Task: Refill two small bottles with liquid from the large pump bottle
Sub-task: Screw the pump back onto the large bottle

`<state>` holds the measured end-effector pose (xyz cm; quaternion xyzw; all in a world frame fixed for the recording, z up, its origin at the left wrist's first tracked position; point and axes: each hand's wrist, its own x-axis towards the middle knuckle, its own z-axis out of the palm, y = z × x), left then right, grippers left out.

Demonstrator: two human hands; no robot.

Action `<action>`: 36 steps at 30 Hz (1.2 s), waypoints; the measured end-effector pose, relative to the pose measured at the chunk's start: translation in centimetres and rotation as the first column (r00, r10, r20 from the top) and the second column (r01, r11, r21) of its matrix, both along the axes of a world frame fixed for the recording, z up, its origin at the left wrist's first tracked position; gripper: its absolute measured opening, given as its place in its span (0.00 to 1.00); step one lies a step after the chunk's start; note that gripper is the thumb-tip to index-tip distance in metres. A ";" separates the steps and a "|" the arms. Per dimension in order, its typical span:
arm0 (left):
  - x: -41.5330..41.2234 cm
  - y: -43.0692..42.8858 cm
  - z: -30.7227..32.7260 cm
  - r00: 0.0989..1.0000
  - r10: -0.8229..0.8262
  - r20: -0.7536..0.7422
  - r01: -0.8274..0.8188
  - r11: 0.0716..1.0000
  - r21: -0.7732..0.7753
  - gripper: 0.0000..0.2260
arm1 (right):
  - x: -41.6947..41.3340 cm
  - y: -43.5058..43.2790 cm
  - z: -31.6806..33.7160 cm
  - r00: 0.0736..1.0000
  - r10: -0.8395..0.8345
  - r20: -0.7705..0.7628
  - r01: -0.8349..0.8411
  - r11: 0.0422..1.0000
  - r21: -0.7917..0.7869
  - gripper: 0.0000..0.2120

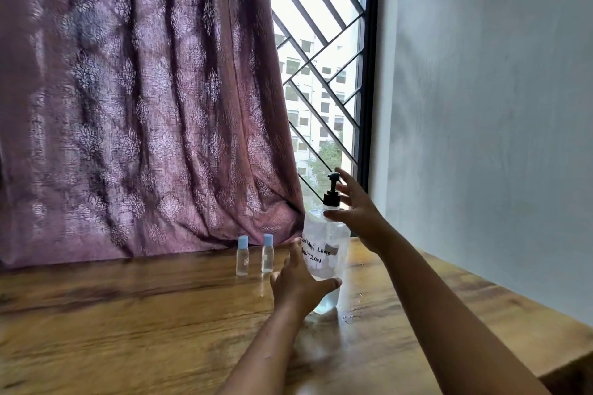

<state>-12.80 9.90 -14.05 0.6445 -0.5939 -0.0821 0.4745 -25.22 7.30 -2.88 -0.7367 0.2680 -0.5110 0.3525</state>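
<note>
A large clear pump bottle (324,253) with a black pump head and a handwritten label stands on the wooden table (128,314). My left hand (298,285) is spread open against the bottle's lower left side, thumb across its front. My right hand (356,205) hovers open just right of the pump neck, fingers spread, thumb touching the bottle's shoulder. Two small clear bottles with light blue caps stand upright to the left: one (242,256) further left, the other (267,253) closer to the big bottle. Both are capped.
A purple patterned curtain (144,106) hangs behind the table and touches its far edge. A window with a dark diagonal grille (324,74) is behind the pump bottle. A pale wall (481,106) runs along the table's right side.
</note>
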 end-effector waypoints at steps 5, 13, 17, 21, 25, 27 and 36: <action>0.1 0.0 -0.2 0.999 -0.008 -0.039 0.008 1.000 0.000 0.49 | 0.1 -0.2 0.3 0.998 0.036 0.041 -0.038 0.999 0.033 0.29; 0.1 -0.1 0.0 0.999 0.000 -0.040 0.000 1.000 0.007 0.46 | 0.6 -1.3 -0.7 0.997 -0.038 0.074 0.035 0.999 0.039 0.31; 0.2 -0.2 -0.2 0.998 0.001 -0.055 0.001 1.000 0.025 0.49 | 1.0 -0.8 0.0 0.995 0.094 0.044 -0.096 0.995 0.029 0.24; 0.0 -0.3 -0.1 1.000 0.010 -0.002 -0.010 1.000 0.024 0.48 | 1.4 -0.7 -0.2 0.984 -0.118 0.133 0.116 0.993 0.021 0.18; -0.3 -0.1 0.1 0.999 0.008 0.052 -0.010 1.000 0.026 0.50 | 2.0 -1.2 -0.1 0.930 -0.361 0.071 0.363 0.931 -0.022 0.27; -0.3 -0.1 0.0 0.999 0.011 0.049 -0.013 0.999 0.033 0.49 | 2.4 -1.5 -0.2 0.947 -0.319 0.024 0.320 0.945 -0.063 0.30; -0.1 -0.1 0.0 0.999 0.021 0.028 -0.022 0.999 0.039 0.50 | 1.7 -1.3 -0.5 0.993 -0.029 0.117 0.032 0.999 -0.022 0.12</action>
